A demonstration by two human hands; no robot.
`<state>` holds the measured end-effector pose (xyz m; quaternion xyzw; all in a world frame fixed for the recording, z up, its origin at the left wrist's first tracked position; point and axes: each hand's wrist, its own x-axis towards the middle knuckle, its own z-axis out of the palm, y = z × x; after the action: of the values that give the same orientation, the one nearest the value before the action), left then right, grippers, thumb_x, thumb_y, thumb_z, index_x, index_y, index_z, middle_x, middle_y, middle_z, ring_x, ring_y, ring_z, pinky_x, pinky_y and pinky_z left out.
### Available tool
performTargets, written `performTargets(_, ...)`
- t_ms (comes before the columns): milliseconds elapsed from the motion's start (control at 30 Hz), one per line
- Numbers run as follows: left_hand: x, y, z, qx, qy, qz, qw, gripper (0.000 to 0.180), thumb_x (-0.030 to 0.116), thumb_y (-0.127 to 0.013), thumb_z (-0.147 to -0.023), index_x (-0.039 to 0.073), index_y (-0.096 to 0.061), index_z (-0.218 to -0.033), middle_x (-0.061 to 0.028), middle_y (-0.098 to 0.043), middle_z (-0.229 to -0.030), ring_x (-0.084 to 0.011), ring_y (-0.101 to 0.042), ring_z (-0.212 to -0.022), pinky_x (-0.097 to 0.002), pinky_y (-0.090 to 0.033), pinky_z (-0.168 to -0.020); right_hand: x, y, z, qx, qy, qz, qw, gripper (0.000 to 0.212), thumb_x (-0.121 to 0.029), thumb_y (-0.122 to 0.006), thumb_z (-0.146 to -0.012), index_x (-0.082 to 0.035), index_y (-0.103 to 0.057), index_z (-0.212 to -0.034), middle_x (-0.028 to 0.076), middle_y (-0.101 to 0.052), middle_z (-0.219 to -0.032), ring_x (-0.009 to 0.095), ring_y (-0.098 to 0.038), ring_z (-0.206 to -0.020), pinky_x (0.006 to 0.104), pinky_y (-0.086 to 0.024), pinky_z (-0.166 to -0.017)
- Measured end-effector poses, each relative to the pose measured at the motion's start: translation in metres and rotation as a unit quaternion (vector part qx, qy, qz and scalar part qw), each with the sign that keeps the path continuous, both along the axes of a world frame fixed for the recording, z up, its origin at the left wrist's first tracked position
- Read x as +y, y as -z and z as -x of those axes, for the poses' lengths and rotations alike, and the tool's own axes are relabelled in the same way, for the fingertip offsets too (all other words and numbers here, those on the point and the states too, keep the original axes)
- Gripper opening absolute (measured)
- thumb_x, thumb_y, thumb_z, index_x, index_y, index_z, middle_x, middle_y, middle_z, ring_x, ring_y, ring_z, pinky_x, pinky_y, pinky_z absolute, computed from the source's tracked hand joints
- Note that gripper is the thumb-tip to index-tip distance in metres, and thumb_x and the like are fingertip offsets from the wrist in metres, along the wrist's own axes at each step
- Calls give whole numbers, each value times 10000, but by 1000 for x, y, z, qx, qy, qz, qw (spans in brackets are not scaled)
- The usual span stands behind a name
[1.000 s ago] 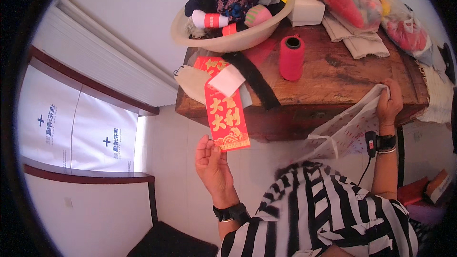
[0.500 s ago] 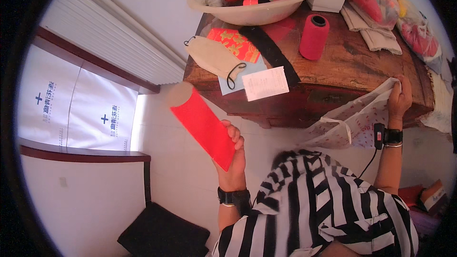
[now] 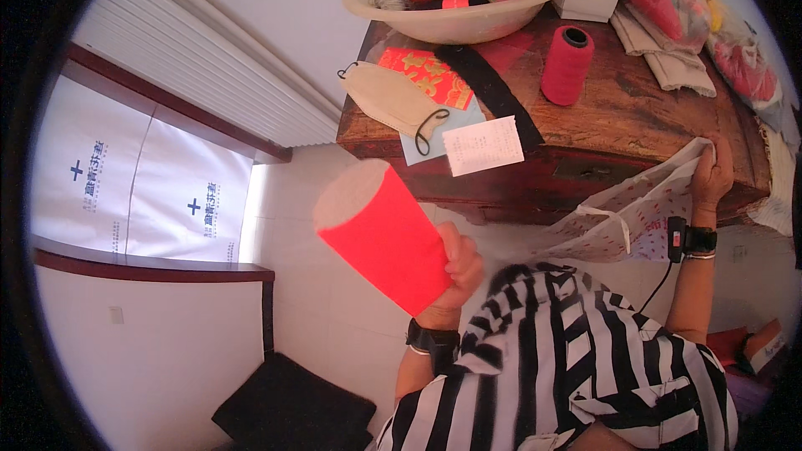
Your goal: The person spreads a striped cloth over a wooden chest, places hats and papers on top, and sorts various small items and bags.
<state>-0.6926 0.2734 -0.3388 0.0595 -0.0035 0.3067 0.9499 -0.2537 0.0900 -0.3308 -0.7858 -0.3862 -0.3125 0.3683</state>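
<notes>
My left hand point(image 3: 459, 271) is closed round the lower end of a red envelope point(image 3: 384, 242). Its rounded pale flap tilts up and to the left, in front of the table's near edge. On the right, my right hand point(image 3: 712, 174) grips the upper edge of a white bag with small red prints point(image 3: 639, 192). The bag hangs along the table's front, with a pale loop handle showing. Nearest the envelope on the table lie a printed paper slip point(image 3: 484, 146), a beige face mask point(image 3: 393, 102), a blue sheet point(image 3: 415, 149) and a red envelope with gold patterns point(image 3: 426, 75).
The worn wooden table point(image 3: 618, 121) also bears a black cloth strip point(image 3: 493, 88), a red thread cone point(image 3: 568, 67), folded beige cloth point(image 3: 664, 58) and a basin point(image 3: 455, 25) of yarn and balls. Clear bags point(image 3: 660, 0) fill the far right. A black mat point(image 3: 292, 405) lies on the floor.
My left hand has moved right and turned the red envelope, so its broad face shows more fully. My right hand keeps its hold on the bag. The whole view has shifted slightly.
</notes>
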Motion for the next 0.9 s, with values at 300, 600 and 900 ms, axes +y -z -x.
performTargets(300, -9, 20, -8, -97, 10, -58, 994, 394, 310, -528, -921, 56, -455, -628, -24, -344, -558, -128, -264, -453, -271, -208, -418, -1, 7, -6, -11, -16, -21, 1000, 208, -73, -534, -879, -14, -650, -1041, 129, -660, -1037, 291, -623, -973, 355, -473, -864)
performTargets(600, -19, 10, -3, 241, -146, -235, 930, 100, 133, -619, -897, 51, -609, -841, -25, -539, -763, -144, -512, -681, -270, -418, -575, 5, 7, -1, -62, 58, 12, 996, 207, -106, -558, -876, -30, -658, -1041, 139, -661, -1035, 308, -628, -973, 350, -481, -862)
performTargets(900, -11, 13, -14, 473, -263, -546, 639, 146, -12, -660, -860, -13, -682, -1004, -83, -659, -963, -162, -601, -886, -273, -464, -818, 8, -4, 8, -54, 13, -48, 997, 172, -104, -576, -799, -43, -649, -943, 140, -652, -930, 328, -628, -867, 376, -500, -778)
